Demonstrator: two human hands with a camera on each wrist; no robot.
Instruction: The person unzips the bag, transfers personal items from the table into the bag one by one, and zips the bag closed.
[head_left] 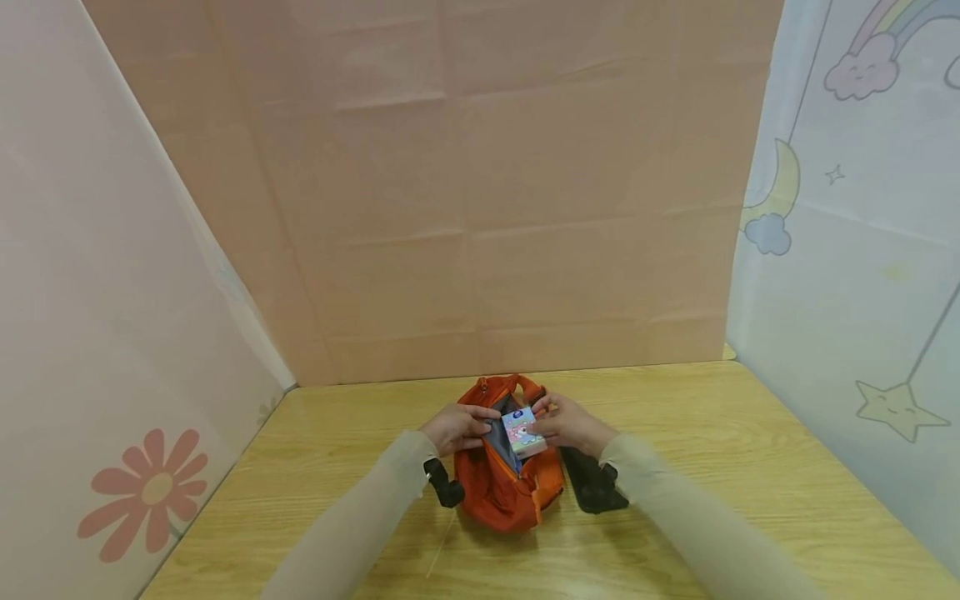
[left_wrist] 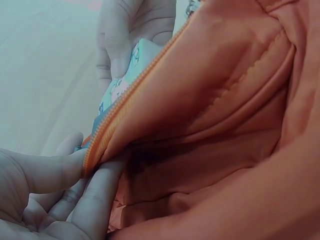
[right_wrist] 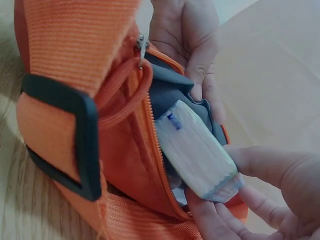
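An orange waist bag (head_left: 495,492) lies on the table with its zipped mouth open, showing a grey lining (right_wrist: 167,85). My left hand (head_left: 456,428) pinches the zipper edge (left_wrist: 107,130) of the opening between thumb and fingers. In my right hand (head_left: 572,425) is a small pastel tissue pack (head_left: 523,432) with a cartoon print. Thumb and fingers grip the pack's crimped end in the right wrist view, and its other end points into the opening. A zipper pull (right_wrist: 142,44) with an orange cord hangs at one end of the zipper.
On the wooden table (head_left: 337,467), a flat black object (head_left: 592,483) lies right of the bag, partly under my right wrist. The bag's orange strap (right_wrist: 75,45) with a black buckle (right_wrist: 87,140) hangs beside the opening. Cloth-like panels (head_left: 480,208) enclose the table's back and sides.
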